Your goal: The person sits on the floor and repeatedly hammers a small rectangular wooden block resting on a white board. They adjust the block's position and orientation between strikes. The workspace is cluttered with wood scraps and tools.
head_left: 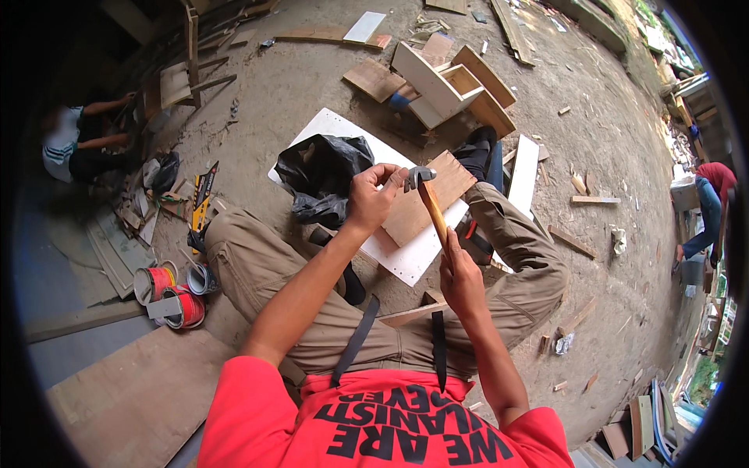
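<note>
1. The hammer point(434, 214) is in the right hand point(463, 282), whose fingers are closed around the lower handle.
2. From this fist, its long axis goes forward and slightly left, above the brown board point(406, 222).
3. The left hand point(371, 203) is nearer to the hammer head point(420, 179), which lies just right of its fingertips.
4. Left fingers are bent close together; whether they pinch something small, I cannot tell.

Head view: worn up top, wide fisheye, facing down and forward
Shirt point(257, 409): nearest, along lower edge
Left hand point(371, 200), right hand point(462, 282): near, around the middle
Ground point(601, 148): farther off, bending toward rim
</note>
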The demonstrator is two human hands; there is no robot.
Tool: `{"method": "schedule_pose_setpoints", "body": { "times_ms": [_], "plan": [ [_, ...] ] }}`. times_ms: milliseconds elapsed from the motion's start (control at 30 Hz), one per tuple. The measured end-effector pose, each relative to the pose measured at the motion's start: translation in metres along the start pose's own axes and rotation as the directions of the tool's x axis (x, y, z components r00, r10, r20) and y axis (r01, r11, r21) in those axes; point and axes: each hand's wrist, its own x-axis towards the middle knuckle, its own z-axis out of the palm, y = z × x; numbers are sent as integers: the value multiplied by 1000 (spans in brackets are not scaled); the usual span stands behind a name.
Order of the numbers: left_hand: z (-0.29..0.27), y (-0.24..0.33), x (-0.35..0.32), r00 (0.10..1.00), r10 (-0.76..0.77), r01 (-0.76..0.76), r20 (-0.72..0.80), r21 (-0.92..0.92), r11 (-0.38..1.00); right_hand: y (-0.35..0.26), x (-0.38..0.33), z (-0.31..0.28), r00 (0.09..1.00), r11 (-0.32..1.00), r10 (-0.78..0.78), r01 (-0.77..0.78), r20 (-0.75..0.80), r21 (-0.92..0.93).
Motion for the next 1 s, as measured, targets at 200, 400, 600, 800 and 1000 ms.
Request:
{"method": "schedule_pose_setpoints", "body": {
  "times_ms": [200, 400, 600, 800, 1000],
  "plan": [
    [-18, 9, 11, 996, -61, 54, -64, -109, 993, -28, 20, 18, 997, 998, 61, -61, 37, 5],
    [-21, 7, 10, 996, -59, 57, -71, -41, 998, -34, 21, 36, 998, 988, 62, -61, -9, 140],
    [-21, 31, 15, 997, 59, -48, -57, 177, 983, -9, 18, 38, 992, 969, 91, -68, -90, 238],
    [-107, 43, 36, 988, 86, 37, -129, 735, 677, 1, 10, 25, 968, 934, 181, -113, -175, 340],
    [-64, 41, 27, 977, 211, -121, -39, 709, 694, 6, 14, 23, 901, 831, 397, -271, -177, 485]
  ]
}}
